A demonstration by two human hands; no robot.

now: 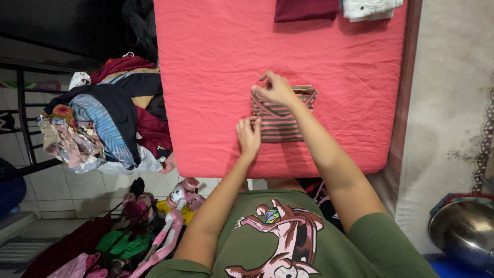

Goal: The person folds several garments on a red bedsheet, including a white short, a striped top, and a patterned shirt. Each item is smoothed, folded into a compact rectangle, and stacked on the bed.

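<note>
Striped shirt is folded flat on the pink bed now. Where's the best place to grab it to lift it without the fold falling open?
Probably by its two left corners, coming from the left edge. The folded striped shirt lies flat on the pink sheet, and the left hand and right hand already sit on those corners. The layers seem to stack along that edge, so pinching through them should keep the fold shut.

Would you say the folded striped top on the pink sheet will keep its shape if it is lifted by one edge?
Probably not. The striped top looks like thin, soft fabric, so it would likely droop and unfold. It seems light, lying flat on the pink sheet. Pushed, it may bunch up rather than slide, since the sheet is cloth too.
</note>
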